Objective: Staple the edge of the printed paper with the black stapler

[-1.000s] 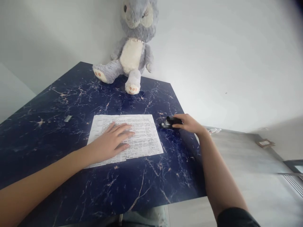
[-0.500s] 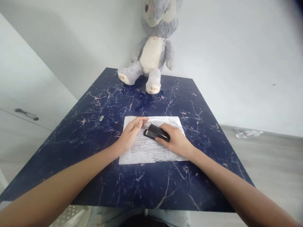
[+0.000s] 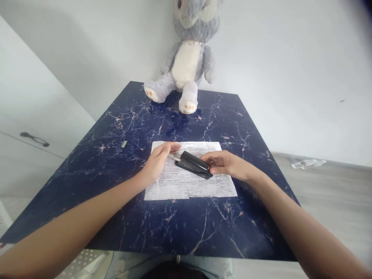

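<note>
A printed sheet of paper (image 3: pixel 190 186) lies flat in the middle of the dark blue marbled table (image 3: pixel 180 232). Over it I hold a black stapler (image 3: pixel 193 164), its back end gripped in my right hand (image 3: pixel 225 164). My left hand (image 3: pixel 158 162) is at the stapler's front tip, its fingers pinching the metal end, and its heel rests on the paper's left part.
A grey plush rabbit (image 3: pixel 187 58) sits at the table's far edge against the white wall. A small strip of staples (image 3: pixel 124 144) lies on the table left of the paper. A white cabinet with a dark handle (image 3: pixel 34 139) stands at the left.
My right hand brought the stapler from the table's right side over the paper, then slid back to its rear end. My left hand went from lying flat to pinching the stapler's front.
</note>
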Demonstrator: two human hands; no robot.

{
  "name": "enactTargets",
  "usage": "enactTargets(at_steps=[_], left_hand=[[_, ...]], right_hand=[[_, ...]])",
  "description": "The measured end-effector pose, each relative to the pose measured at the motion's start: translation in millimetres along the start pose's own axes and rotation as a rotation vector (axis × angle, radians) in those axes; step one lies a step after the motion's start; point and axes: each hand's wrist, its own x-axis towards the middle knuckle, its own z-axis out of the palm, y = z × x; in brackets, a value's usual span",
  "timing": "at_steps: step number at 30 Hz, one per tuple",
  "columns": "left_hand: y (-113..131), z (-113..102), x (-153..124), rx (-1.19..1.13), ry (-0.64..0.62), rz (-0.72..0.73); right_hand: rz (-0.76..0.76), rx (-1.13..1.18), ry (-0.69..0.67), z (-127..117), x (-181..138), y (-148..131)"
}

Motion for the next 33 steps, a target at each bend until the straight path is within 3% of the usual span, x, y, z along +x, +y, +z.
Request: enactTargets(at_steps=[4,6,9,12,16,19,21,25,28,31,33], left_hand=[[-2.9,-2.2,2.0,-0.078,0.013,-0.035],[-5.1,-3.4,3.4,-0.11,-0.003,-0.055],[-5.6,-3.6,4.7,-0.163,-0.009,-0.025],[-0.8,-2.3,3.5,-0.338,0.01,-0.002],[8.1,-1.8,0.1,-0.667,-0.089,-0.206],[13.2,-1.8,-2.2,-0.784,-0.147,-0.327],[15.1,-1.1,-3.2,-0.77,-0.13,-0.318],[13.0,1.3,-3.2,-0.705,-0.099,-0.275],[8.8,1.1,-2.0,-0.664,-0.061,-0.242],[10.0,-2.9,-1.8,-0.518,0.094,-0.106],[14.9,-7.5,-3.2,-0.286,0.223,0.048]], right_hand=[[-0.118,-0.222,0.055,9.5,2.3,0.8],[-0.226,-0.418,0.119,21.5,5.5,1.8],[-0.256,-0.627,0.213,42.3,9.2,4.5],[-0.371,-0.831,0.298,54.7,7.9,5.2],[-0.69,-1.396,0.502,57.8,3.3,-5.3],[-0.777,-1.72,0.519,60.2,1.1,-16.9],[-0.799,-1.806,0.511,62.8,1.3,-20.5],[-0.804,-1.808,0.477,65.3,5.0,-16.4],[-0.746,-1.566,0.561,61.5,7.8,-11.2],[-0.501,-1.08,0.752,51.8,8.6,-8.3],[-0.271,-0.809,0.747,45.1,8.6,-6.6]])
